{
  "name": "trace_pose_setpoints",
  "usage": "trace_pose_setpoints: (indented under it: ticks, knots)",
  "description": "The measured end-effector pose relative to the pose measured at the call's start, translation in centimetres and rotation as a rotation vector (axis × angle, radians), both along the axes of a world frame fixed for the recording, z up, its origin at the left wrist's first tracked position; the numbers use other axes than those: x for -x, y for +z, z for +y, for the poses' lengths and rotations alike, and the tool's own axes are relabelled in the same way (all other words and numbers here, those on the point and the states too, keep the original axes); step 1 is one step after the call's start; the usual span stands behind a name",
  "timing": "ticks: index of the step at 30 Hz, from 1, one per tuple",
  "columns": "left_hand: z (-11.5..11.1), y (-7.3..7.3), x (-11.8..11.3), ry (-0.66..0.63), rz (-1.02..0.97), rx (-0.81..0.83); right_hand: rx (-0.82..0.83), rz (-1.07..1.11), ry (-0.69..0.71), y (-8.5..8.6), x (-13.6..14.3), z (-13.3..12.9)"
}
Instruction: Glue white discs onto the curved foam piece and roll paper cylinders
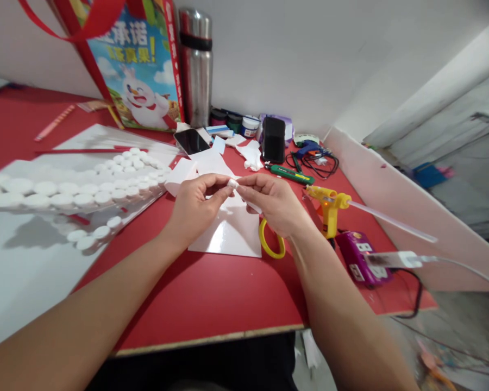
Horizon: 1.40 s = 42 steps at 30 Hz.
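My left hand (198,203) and my right hand (271,201) meet over the middle of the red table. Between their pinched fingertips is a small white piece (233,184), held from both sides. Another strip of white shows under my right fingers; what it belongs to is unclear. Below the hands lies a glossy white sheet (228,239). A yellow ring-shaped handle (277,253) rests beside the sheet, partly behind my right hand. To the left, rows of white round discs (67,195) form a curved structure over white board.
The red table (212,304) also holds a yellow glue gun (330,209), a purple power box (362,258), a green cutter (291,174), two phones, paint jars and paper scraps. A steel flask (196,70) and a picture bag (136,76) stand behind.
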State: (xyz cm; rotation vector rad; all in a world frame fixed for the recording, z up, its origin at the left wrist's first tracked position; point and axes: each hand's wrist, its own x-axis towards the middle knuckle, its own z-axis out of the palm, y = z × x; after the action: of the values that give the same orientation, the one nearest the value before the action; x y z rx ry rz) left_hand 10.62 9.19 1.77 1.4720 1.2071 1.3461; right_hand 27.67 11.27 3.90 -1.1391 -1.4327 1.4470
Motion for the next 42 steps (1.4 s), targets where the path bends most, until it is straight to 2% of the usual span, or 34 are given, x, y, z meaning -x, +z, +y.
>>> trace_pose_setpoints:
  ticks: [8, 11, 14, 19, 24, 28, 32, 35, 37, 42]
  knots:
    - [0.3, -0.4, -0.1, -0.078, -0.179, 0.137, -0.398, -0.356, -0.117, -0.7, 0.2, -0.2]
    - [0.1, -0.3, -0.3, -0.041, -0.123, 0.117, -0.519, -0.508, -0.192, -0.9, 0.6, -0.6]
    - [-0.2, 0.0, -0.4, 0.058, 0.049, -0.026, -0.593, -0.555, -0.266, -0.8, 1.2, -1.2]
    - [-0.6, 0.1, -0.2, 0.142, 0.269, -0.341, -0.598, -0.451, -0.238, -0.5, 1.7, -1.8]
    - [-0.9, -0.4, -0.5, 0.167, 0.381, -0.447, -0.568, -0.41, -0.199, -0.3, 1.4, -2.0]
    - [-0.7, -0.4, -0.4, 0.082, 0.253, -0.383, -0.553, -0.377, -0.161, -0.2, 0.7, -1.6]
    - [-0.1, -0.2, 0.0, -0.008, 0.02, -0.14, -0.531, -0.357, -0.054, -0.3, -0.1, -0.9]
    - [0.1, 0.0, 0.2, -0.114, -0.039, -0.017, -0.527, -0.358, -0.027, -0.5, -0.4, -0.6]
    - [0.1, -0.1, 0.2, -0.123, -0.005, -0.041, -0.507, -0.343, -0.023, -0.6, -0.3, -0.5]
    - [0.2, -0.7, 0.3, -0.032, 0.095, -0.135, -0.481, -0.38, -0.086, -1.0, 0.4, -0.4]
